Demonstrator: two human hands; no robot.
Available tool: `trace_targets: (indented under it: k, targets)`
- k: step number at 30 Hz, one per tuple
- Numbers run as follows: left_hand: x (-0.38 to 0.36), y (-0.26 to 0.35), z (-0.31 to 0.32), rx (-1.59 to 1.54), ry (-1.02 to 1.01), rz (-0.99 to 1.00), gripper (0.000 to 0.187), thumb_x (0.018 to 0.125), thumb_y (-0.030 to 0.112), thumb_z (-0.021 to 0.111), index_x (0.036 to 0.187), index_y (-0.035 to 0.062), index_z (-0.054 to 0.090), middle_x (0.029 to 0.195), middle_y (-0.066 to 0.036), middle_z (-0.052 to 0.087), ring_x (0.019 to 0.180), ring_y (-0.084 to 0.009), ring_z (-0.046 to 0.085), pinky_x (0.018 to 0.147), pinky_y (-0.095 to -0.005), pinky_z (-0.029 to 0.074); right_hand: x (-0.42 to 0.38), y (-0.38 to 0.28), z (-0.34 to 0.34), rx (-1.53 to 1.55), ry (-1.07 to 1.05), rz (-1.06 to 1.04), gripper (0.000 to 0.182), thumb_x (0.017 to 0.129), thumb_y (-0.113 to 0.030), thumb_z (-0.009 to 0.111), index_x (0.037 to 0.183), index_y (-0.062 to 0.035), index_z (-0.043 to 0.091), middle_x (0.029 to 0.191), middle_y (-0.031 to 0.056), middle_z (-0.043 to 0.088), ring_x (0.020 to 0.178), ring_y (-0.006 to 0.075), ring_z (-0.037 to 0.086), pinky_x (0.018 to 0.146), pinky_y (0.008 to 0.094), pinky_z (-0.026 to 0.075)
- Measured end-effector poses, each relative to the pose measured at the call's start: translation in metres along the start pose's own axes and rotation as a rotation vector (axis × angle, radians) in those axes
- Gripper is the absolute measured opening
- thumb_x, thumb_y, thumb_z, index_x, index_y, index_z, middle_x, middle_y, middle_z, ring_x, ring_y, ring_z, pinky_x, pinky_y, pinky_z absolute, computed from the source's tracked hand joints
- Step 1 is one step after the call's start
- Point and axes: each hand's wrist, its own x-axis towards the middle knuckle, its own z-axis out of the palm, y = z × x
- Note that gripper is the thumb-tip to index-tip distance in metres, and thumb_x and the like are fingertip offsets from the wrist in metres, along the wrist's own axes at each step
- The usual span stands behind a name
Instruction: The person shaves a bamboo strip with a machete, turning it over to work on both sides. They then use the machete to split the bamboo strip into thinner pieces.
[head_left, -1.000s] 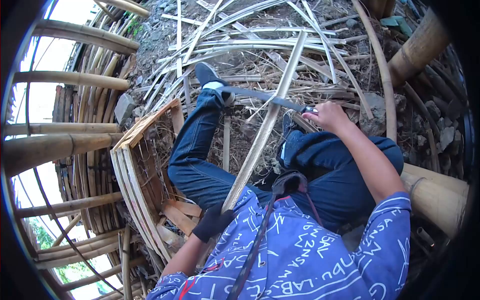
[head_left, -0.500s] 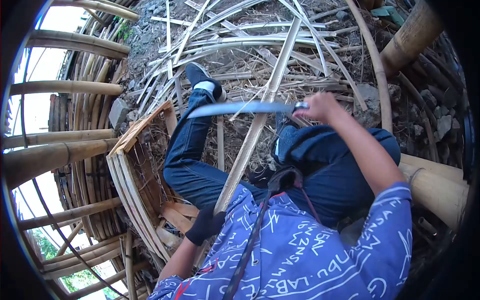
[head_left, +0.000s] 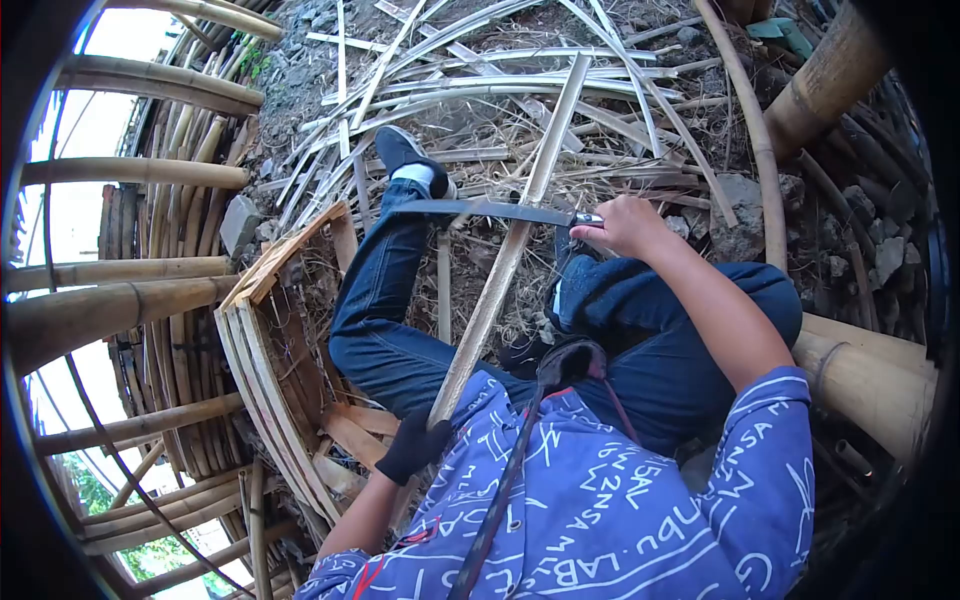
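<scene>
A long split bamboo strip (head_left: 494,290) slants from near my waist up and to the right, its pale inner side showing. My left hand (head_left: 413,446), in a dark glove, is closed round its lower end. My bare right hand (head_left: 622,226) grips the handle of a long machete (head_left: 500,209). The blade points left and lies across the strip at about its middle; whether it touches the strip cannot be made out. Its tip is over my left lower leg.
Cut bamboo strips (head_left: 480,90) lie scattered on the ground ahead. A wooden crate (head_left: 262,350) stands at my left, beside bamboo poles (head_left: 150,175). Thick bamboo (head_left: 870,385) lies at my right. Rocks (head_left: 738,215) and my bent legs (head_left: 375,290) are around the work.
The machete blade has turned slightly, its tip now higher, and is less blurred. The strip's far end has shifted a little down and left. My left hand still holds the strip.
</scene>
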Motion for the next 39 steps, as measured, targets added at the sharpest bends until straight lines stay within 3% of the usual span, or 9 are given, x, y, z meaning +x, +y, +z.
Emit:
trace_targets:
  k: [3, 6, 9, 13, 16, 18, 22, 31, 39]
  targets:
    - [0.004, 0.003, 0.002, 0.006, -0.056, -0.020, 0.026, 0.087, 0.023, 0.061, 0.100, 0.0003, 0.061, 0.065, -0.004, 0.060, 0.058, -0.0116, 0.057, 0.054, -0.0305, 0.046, -0.001, 0.006, 0.012, -0.100, -0.080, 0.008, 0.072, 0.081, -0.071, 0.049, 0.073, -0.0015, 0.067, 0.076, 0.0196, 0.067, 0.078, 0.0365, 0.066, 0.071, 0.0456, 0.053]
    - [0.011, 0.022, -0.010, 0.560, -0.079, 0.167, 0.039, 0.085, 0.041, 0.058, 0.091, 0.0036, 0.066, 0.076, -0.016, 0.067, 0.078, -0.0329, 0.066, 0.075, -0.0413, 0.049, 0.001, 0.007, 0.010, -0.102, -0.118, 0.028, 0.073, 0.080, -0.071, 0.049, 0.075, -0.0004, 0.068, 0.077, 0.0196, 0.067, 0.080, 0.0371, 0.066, 0.072, 0.0449, 0.053]
    - [0.016, 0.108, -0.017, 0.873, 0.043, 0.016, 0.041, 0.082, 0.045, 0.061, 0.093, 0.0064, 0.069, 0.087, -0.023, 0.065, 0.090, -0.0371, 0.063, 0.079, -0.0454, 0.049, 0.001, 0.006, 0.009, -0.066, -0.140, 0.043, 0.073, 0.079, -0.071, 0.050, 0.076, -0.0001, 0.068, 0.078, 0.0201, 0.067, 0.080, 0.0372, 0.066, 0.072, 0.0449, 0.053]
    - [0.122, 0.113, 0.006, 0.525, -0.015, 0.401, 0.051, 0.083, 0.045, 0.061, 0.108, -0.0002, 0.063, 0.101, -0.022, 0.066, 0.092, -0.0318, 0.065, 0.081, -0.0407, 0.049, 0.000, 0.007, 0.009, -0.078, -0.134, 0.055, 0.072, 0.080, -0.070, 0.050, 0.076, -0.0004, 0.068, 0.079, 0.0202, 0.067, 0.080, 0.0373, 0.066, 0.072, 0.0451, 0.053]
    - [0.186, 0.116, 0.036, 0.286, -0.386, 0.196, 0.051, 0.088, 0.041, 0.059, 0.117, -0.0015, 0.059, 0.109, -0.019, 0.065, 0.092, -0.0261, 0.065, 0.080, -0.0378, 0.049, -0.002, 0.008, 0.008, -0.076, -0.130, 0.067, 0.073, 0.081, -0.070, 0.049, 0.076, -0.0004, 0.067, 0.079, 0.0202, 0.067, 0.080, 0.0372, 0.066, 0.072, 0.0451, 0.053]
    - [0.187, 0.134, 0.053, -0.616, -0.593, -0.119, 0.035, 0.093, 0.036, 0.054, 0.105, 0.0049, 0.063, 0.084, -0.009, 0.066, 0.068, -0.0179, 0.060, 0.063, -0.0325, 0.048, -0.004, 0.006, 0.003, -0.081, -0.148, 0.066, 0.073, 0.081, -0.071, 0.048, 0.076, -0.0003, 0.068, 0.080, 0.0202, 0.067, 0.081, 0.0369, 0.066, 0.072, 0.0446, 0.053]
    - [0.211, 0.125, 0.057, -0.668, -0.687, -0.051, 0.027, 0.096, 0.038, 0.049, 0.080, 0.0164, 0.048, 0.056, 0.009, 0.030, 0.044, -0.0055, 0.028, 0.042, -0.0221, 0.023, -0.002, 0.015, 0.006, -0.058, -0.101, 0.022, 0.073, 0.080, -0.071, 0.048, 0.074, -0.0007, 0.067, 0.077, 0.0198, 0.067, 0.079, 0.0367, 0.066, 0.070, 0.0441, 0.053]
    - [0.138, 0.133, 0.037, -0.367, -0.358, 0.063, 0.037, 0.094, 0.041, 0.051, 0.073, 0.0101, 0.049, 0.054, 0.002, 0.044, 0.042, -0.0084, 0.041, 0.039, -0.0249, 0.030, -0.011, 0.006, -0.013, -0.101, -0.019, -0.124, 0.073, 0.076, -0.076, 0.047, 0.067, -0.0059, 0.065, 0.065, 0.0163, 0.065, 0.066, 0.0343, 0.066, 0.061, 0.0441, 0.053]
    - [0.097, 0.131, 0.033, -0.371, -0.449, -0.027, 0.036, 0.095, 0.039, 0.050, 0.075, 0.0091, 0.053, 0.054, 0.005, 0.042, 0.042, -0.0059, 0.038, 0.038, -0.0225, 0.027, 0.010, 0.041, -0.024, 0.021, 0.112, 0.226, 0.068, 0.085, -0.069, 0.044, 0.071, -0.0061, 0.065, 0.066, 0.0155, 0.065, 0.067, 0.0332, 0.067, 0.063, 0.0458, 0.053]
